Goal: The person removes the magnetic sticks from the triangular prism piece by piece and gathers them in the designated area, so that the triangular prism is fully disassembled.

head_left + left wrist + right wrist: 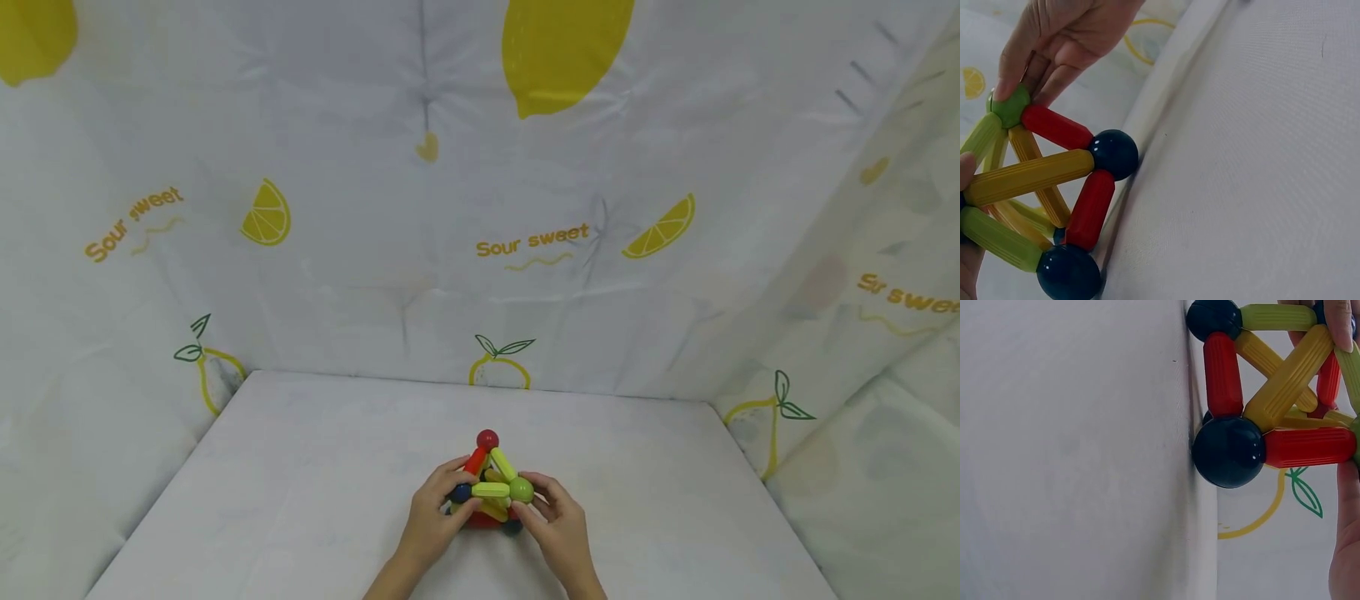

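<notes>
A frame of magnetic sticks and balls (491, 490) stands on the white table between both hands. Red, yellow and light green sticks join its balls. My left hand (435, 508) pinches a dark blue ball (461, 492) at the frame's left corner. At the right corner, a green ball (521, 490) is between the thumb and fingers of my right hand (558, 521). A red ball (487, 440) tops the frame. Lower dark blue balls (1069, 273) meet the tabletop, with a red stick (1090, 209) linking two of them in the left wrist view.
The white-covered table (315, 467) spreads around the hands. Behind it and at its sides hangs a white cloth (360, 217) printed with lemons and lettering. The table's back edge (600, 394) meets this cloth.
</notes>
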Available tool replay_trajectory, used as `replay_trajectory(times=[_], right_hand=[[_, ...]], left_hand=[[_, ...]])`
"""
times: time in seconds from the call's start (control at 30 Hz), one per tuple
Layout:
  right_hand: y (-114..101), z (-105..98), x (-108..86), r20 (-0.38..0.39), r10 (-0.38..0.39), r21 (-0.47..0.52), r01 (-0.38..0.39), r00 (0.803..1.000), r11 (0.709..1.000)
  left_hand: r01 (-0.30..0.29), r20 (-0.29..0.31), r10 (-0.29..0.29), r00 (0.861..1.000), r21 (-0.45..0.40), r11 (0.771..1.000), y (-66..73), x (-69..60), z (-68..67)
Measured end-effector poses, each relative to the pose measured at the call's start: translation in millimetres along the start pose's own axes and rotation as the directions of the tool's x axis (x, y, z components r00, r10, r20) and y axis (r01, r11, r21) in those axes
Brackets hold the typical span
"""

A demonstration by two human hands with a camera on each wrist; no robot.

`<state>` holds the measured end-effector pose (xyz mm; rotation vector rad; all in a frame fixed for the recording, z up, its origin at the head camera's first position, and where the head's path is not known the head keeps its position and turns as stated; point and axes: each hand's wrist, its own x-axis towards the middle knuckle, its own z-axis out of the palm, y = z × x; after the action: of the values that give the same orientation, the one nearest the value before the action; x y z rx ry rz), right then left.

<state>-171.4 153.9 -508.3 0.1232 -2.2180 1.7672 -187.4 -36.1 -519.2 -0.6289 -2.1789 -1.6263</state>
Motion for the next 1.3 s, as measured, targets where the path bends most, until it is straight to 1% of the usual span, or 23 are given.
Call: replay_trajectory(times=[0.13, 0.27, 0.4, 0.53, 0.63, 0.8, 0.9, 1.1, 1.23, 1.3], right_hand=[[0.3, -0.9, -0.1, -0.004, -0.028, -0.002, 0.028, 1.0, 1.0], [1.6, -2.3, 1.1, 0.011, -0.013, 0.019, 0.012, 1.0, 1.0], [3.3, -3.8, 2.6, 0.032, 0.011, 0.046, -0.012, 0.999, 0.999], [4.2, -4.5, 3.3, 0.038, 0.019, 0.063, -0.021, 0.999, 0.998], [4.4, -5.1, 3.8, 0.043, 0.015, 0.068, -0.018, 0.999, 0.998], [7.7, -9.4, 4.7, 0.0, 0.004, 0.108, -0.004, 1.0, 0.994], [9.7, -12.5, 4.2, -0.007, -0.012, 0.124, 0.012, 1.0, 0.992], [7.6, -14.6, 3.4, 0.064, -0.059, 0.094, 0.053, 0.996, 0.994], [6.6, -15.7, 4.5, 0.132, -0.102, 0.082, 0.092, 0.986, 0.992], [5.8, -16.5, 5.3, 0.16, -0.099, 0.079, 0.087, 0.982, 0.993]], left_hand=[[0.01, 0.022, -0.01, 1.0, 0.013, 1.0, 1.7, 0.9, -1.2], [0.015, 0.03, -0.016, 0.999, 0.029, 0.999, 2.1, 0.9, -1.6], [0.0, 0.025, -0.001, 1.0, 0.051, 0.999, 1.7, 0.6, -1.5], [-0.029, 0.013, 0.028, 1.0, 0.072, 0.997, 0.6, 0.7, -1.0], [-0.036, 0.014, 0.035, 0.999, 0.078, 0.996, -0.3, 1.4, -0.9], [-0.034, 0.003, 0.034, 0.999, 0.103, 0.994, -0.7, 1.7, -3.9], [-0.03, -0.011, 0.031, 0.999, 0.107, 0.994, -0.3, 0.5, -6.0], [-0.043, 0.0, 0.044, 0.999, 0.089, 0.995, -0.6, -1.4, -4.1], [-0.036, -0.006, 0.037, 0.999, 0.111, 0.993, 0.7, -2.4, -1.9], [-0.027, -0.012, 0.028, 1.0, 0.125, 0.992, 0.7, -2.9, -1.4]])
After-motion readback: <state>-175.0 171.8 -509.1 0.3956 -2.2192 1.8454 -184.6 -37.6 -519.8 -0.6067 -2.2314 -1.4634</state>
